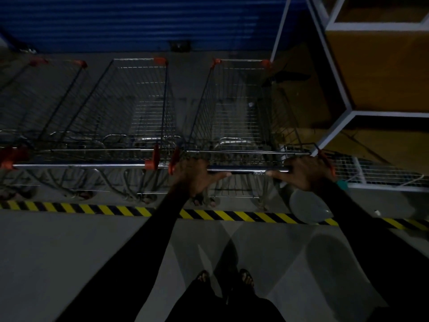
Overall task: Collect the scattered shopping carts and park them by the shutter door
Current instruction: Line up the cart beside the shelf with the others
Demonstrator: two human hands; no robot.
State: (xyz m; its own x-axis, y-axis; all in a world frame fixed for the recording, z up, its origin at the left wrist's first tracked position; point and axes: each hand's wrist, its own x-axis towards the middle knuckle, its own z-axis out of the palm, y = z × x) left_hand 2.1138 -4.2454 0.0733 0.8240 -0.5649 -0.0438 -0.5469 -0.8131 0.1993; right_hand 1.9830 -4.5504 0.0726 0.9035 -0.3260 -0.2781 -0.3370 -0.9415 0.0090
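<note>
Three wire shopping carts with orange corner caps stand side by side facing the blue shutter door (139, 22). The right cart (236, 108) is the one I hold: my left hand (197, 174) grips the left end of its chrome handle bar (248, 169), and my right hand (306, 174) grips the right end. Both thumbs point inward along the bar. The middle cart (139, 105) stands just left of it, its handle end almost touching mine. The left cart (44, 98) is partly cut off by the frame edge.
A yellow-and-black striped line (232, 214) crosses the floor just behind the carts' rear wheels. A white-framed shelf unit with brown panels (376, 73) stands close on the right, and a low white wire rack (380, 175) sits beneath it. My sandalled feet (225, 278) stand on grey floor.
</note>
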